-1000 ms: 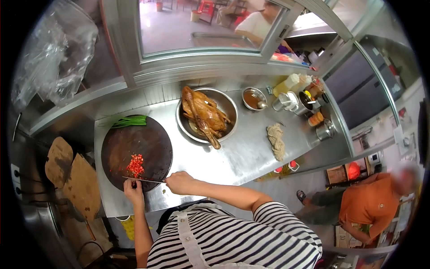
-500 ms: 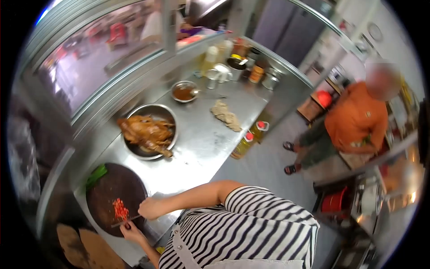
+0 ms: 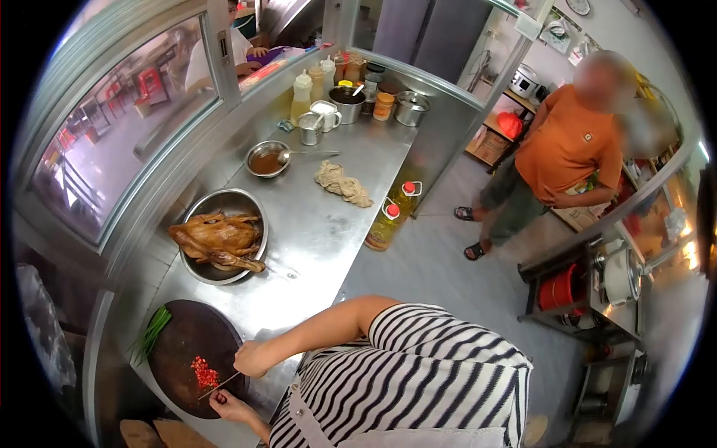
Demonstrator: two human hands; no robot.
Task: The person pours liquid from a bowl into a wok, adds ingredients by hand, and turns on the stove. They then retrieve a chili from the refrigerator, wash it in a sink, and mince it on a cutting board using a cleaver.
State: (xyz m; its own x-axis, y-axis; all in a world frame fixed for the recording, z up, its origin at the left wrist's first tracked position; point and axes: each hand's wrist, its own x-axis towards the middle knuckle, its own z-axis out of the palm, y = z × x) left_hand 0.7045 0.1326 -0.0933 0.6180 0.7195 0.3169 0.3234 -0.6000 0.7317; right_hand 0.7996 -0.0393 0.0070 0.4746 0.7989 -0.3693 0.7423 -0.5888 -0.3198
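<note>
Chopped red pieces (image 3: 203, 372) lie in a small pile on a dark round chopping board (image 3: 179, 351). Beside them, my right hand (image 3: 252, 359) is closed round the handle of a knife (image 3: 218, 386), whose thin blade is seen almost edge-on over the board. At the blade's lower side, my left hand (image 3: 228, 406) has its fingers curled over the board's near edge; what they hold is too small to tell. Green stalks (image 3: 153, 332) rest at the board's upper left edge. A cooked whole bird (image 3: 218, 237) sits in a steel bowl (image 3: 261, 216) above the board.
On the steel counter (image 3: 310, 224) are a sauce bowl (image 3: 267, 159), a crumpled cloth (image 3: 342, 184), bottles and jars. Two oil bottles (image 3: 388, 224) stand beyond its edge. A person in orange (image 3: 567, 149) stands at the right. Another person's hand (image 3: 258, 51) shows past the window.
The view has shifted, so the counter items sit further left and the picture is sharper. The knife blade slants more steeply. Both hands remain beside the red pieces.
</note>
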